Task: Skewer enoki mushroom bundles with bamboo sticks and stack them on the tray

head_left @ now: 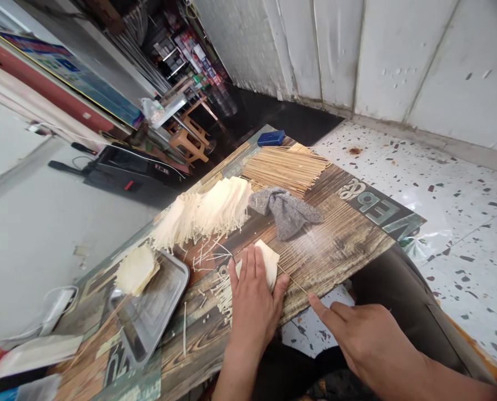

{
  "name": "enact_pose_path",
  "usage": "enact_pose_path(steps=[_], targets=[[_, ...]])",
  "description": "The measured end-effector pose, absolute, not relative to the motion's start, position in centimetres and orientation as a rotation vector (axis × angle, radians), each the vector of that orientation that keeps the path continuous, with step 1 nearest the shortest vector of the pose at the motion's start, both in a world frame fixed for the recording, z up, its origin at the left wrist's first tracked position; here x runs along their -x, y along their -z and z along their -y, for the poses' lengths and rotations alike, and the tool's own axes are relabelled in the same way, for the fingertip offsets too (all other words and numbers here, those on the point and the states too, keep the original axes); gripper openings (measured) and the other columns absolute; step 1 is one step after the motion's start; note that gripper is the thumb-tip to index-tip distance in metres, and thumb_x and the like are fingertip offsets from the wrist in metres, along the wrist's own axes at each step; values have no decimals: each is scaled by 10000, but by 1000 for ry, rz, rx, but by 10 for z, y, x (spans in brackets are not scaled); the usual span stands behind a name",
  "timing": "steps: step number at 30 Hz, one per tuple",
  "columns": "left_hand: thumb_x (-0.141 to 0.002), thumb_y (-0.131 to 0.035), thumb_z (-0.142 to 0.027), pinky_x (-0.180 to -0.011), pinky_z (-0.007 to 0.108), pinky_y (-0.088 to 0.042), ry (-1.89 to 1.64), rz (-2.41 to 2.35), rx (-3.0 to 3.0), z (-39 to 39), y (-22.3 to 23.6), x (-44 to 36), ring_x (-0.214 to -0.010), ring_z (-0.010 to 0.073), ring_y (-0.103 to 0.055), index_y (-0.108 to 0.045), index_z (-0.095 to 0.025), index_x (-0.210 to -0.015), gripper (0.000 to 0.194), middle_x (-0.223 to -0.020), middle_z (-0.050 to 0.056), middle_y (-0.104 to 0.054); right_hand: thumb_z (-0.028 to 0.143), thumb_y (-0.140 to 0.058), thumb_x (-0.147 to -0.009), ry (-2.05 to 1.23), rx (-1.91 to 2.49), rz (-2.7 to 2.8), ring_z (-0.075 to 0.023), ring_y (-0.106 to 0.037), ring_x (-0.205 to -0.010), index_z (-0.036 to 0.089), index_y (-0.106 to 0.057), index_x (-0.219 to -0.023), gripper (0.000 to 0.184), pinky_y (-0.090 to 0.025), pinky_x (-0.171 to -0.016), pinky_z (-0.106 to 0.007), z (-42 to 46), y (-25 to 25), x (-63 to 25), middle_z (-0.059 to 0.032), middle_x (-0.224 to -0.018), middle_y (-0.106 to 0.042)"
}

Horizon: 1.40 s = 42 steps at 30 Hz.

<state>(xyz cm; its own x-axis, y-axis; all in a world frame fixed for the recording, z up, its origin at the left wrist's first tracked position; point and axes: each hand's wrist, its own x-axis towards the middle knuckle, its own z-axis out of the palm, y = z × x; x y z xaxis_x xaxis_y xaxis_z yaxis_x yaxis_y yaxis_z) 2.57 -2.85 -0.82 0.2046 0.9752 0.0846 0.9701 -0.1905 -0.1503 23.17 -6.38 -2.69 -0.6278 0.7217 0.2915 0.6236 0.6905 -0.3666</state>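
Under my left hand (pixel 254 287) lies a flat bunch of enoki mushrooms (pixel 270 259), its pale base showing past the fingertips. That hand rests on top with its fingers stretched out and the thumb apart. My right hand (pixel 359 331) is closed around the end of a thin bamboo skewer (pixel 297 282) at the table's near edge. The skewer points into the side of the bunch by my left thumb; its tip is hidden. Loose enoki stems (pixel 208 253) lie scattered beyond my left hand. Further off are fanned-out enoki bunches (pixel 225 206) in a row.
A metal tray (pixel 175 284) on the left bears a skewered pale piece (pixel 136 271). Many bamboo skewers (pixel 284 167) lie at the far end, beside a blue box (pixel 271 138). A grey cloth (pixel 288 214) is bunched mid-table. A black machine (pixel 127 167) stands beyond the table.
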Motion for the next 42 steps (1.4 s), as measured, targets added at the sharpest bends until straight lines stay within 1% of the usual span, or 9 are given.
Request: enact_pose_path(steps=[6,13,18,23,27,32,35,38,42], targets=[[-968,-322,-486,-1150,578,-171,-7,1872,2316,29,10,-25,-1410,314,-296,-283,8,-1435,681,-1475,245,-376,5,-406,-686,-393,1072,2530,-196,-606,-513,-14,-581,-1233,574,-383,-427,-353,60,22,-230,-67,-684,-644],[-969,-304,-498,-1143,586,-184,-21,1870,2311,29,11,-24,-1405,332,-298,-282,23,-1432,696,-1479,246,-368,6,-388,-653,-281,1032,2438,-185,-576,-434,-3,-617,-1166,561,-384,-372,-341,57,27,-227,-38,-627,-630],[-967,-311,-494,-1139,590,-197,0,1872,2319,28,12,-23,-1407,327,-296,-270,10,-1441,693,-1479,245,-368,17,-381,-640,-289,1007,2411,-185,-572,-419,-5,-631,-1137,557,-394,-357,-349,53,27,-227,-35,-621,-633],[-962,-330,-484,-1137,591,-200,49,1885,2324,28,14,-22,-1411,323,-288,-254,-21,-1458,683,-1478,240,-375,30,-409,-631,-316,1029,2445,-183,-593,-449,-4,-618,-1166,575,-398,-370,-344,51,26,-224,-45,-675,-663],[-964,-316,-487,-1139,583,-197,40,1875,2329,28,14,-22,-1410,328,-289,-284,5,-1437,683,-1473,248,-377,20,-439,-620,-295,1052,2483,-176,-599,-464,2,-610,-1178,584,-391,-384,-334,51,26,-221,-41,-686,-672],[-960,-315,-510,-1143,574,-192,42,1878,2330,28,14,-22,-1407,320,-298,-272,0,-1442,703,-1473,245,-380,17,-478,-595,-308,1101,2519,-173,-605,-491,16,-602,-1190,608,-368,-395,-325,46,21,-217,-46,-715,-684],[-963,-295,-520,-1140,572,-198,25,1871,2323,28,14,-22,-1402,332,-305,-291,21,-1429,714,-1471,247,-380,21,-507,-630,-374,1148,2586,-182,-631,-558,16,-590,-1202,578,-377,-430,-313,40,11,-211,-64,-733,-695],[-966,-277,-519,-1144,569,-191,20,1854,2317,28,13,-23,-1398,327,-316,-305,34,-1420,715,-1467,249,-385,27,-513,-721,-462,1229,2632,-177,-630,-578,52,-586,-1194,479,-367,-448,-289,34,-1,-201,-71,-720,-695],[-973,-253,-504,-1150,560,-178,8,1885,2305,27,13,-24,-1396,309,-326,-324,16,-1421,690,-1463,236,-399,21,-480,-789,-710,1380,2576,-210,-657,-653,75,-600,-1128,364,-386,-500,-292,26,-16,-192,-121,-784,-711]])
